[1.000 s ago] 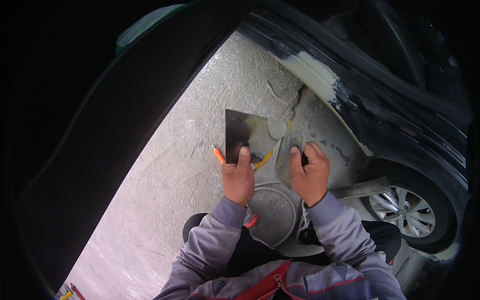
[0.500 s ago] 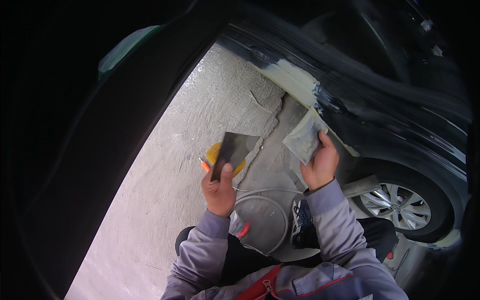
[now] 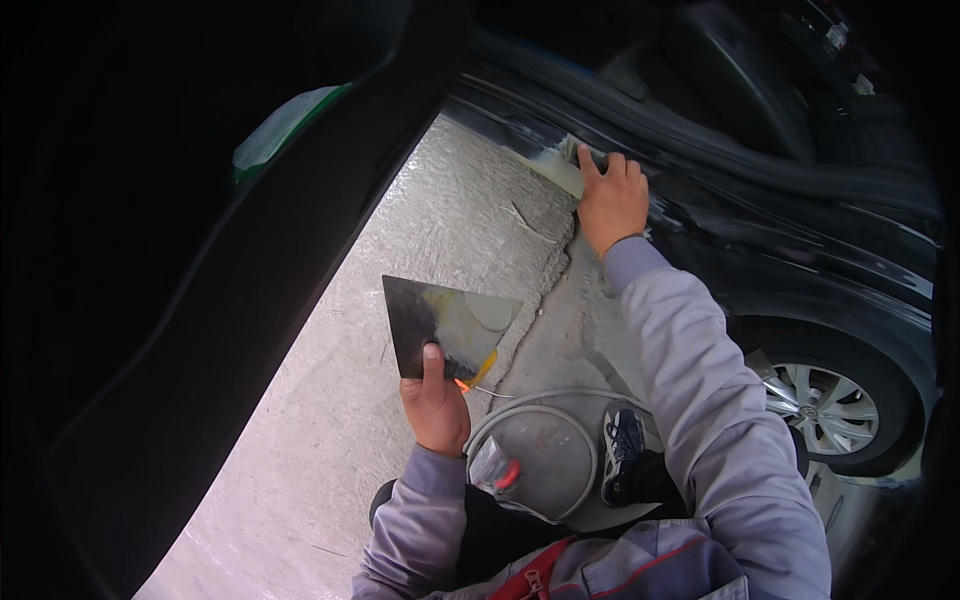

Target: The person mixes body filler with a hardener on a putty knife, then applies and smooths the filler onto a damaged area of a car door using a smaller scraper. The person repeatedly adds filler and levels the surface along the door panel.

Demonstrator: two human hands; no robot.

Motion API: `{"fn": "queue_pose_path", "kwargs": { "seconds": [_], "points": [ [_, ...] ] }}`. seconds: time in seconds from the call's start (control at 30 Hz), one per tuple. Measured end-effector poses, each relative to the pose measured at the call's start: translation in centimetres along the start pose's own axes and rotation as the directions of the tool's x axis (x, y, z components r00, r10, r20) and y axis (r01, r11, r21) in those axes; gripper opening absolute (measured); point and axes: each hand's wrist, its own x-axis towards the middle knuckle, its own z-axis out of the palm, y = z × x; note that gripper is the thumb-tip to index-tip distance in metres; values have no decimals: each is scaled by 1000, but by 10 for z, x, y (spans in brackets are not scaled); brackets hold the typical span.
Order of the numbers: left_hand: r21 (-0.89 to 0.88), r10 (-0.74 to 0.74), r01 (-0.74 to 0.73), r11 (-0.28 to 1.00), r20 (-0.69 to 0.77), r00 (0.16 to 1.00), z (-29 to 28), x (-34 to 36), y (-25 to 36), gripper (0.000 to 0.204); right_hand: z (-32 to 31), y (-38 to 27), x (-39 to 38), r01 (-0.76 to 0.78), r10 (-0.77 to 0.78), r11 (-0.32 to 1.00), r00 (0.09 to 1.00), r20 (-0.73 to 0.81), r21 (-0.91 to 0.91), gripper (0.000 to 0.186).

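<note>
My left hand (image 3: 437, 412) grips a dark flat putty board (image 3: 415, 320) by its near edge, thumb on top. Yellowish and grey filler (image 3: 488, 312) is smeared over the board's right part. Farther off to the right, my right hand (image 3: 613, 205) is up against the car's sill (image 3: 530, 150), fingers bent over a putty spreader that they mostly hide; only a pale edge shows by the index finger. Pale filler (image 3: 560, 175) coats the sill beneath and left of this hand. Dark car bodywork runs right of it.
A dark open door panel (image 3: 270, 260) fills the left side. A looped grey hose (image 3: 590, 480) lies by my shoe (image 3: 622, 450), with a red-and-clear item (image 3: 497, 468) inside the loop. The car's wheel (image 3: 820, 400) stands at the right. Rough concrete floor (image 3: 310, 420) has a broken edge.
My right hand has moved away from me to the sill with the spreader. My left hand has turned the board, so its filler-smeared face shows more; the yellow thing behind is mostly covered.
</note>
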Motion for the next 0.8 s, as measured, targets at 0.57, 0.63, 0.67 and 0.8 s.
{"fn": "queue_pose_path", "kwargs": {
  "seconds": [0.57, 0.63, 0.67, 0.8],
  "points": [
    [-11, -26, 26, 1000, 19, 999, -10, 3, -3, 29, 3, 10, -8, -21, 21, 1000, 1000, 17, -11, 48],
    [-24, -21, 22, 999, 32, 999, -9, 3, -4, 28, 3, 9, -10, -38, 38, 999, 999, 12, -21, 48],
    [-14, -42, 42, 999, 29, 999, -9, 3, -4, 29, 4, 8, -11, -33, 33, 999, 999, 19, -35, 47],
    [-82, -96, 99, 992, 33, 995, -8, 5, -5, 30, -3, 4, -11, -101, 101, 995, 994, 35, 4, 45]
  ]
}}
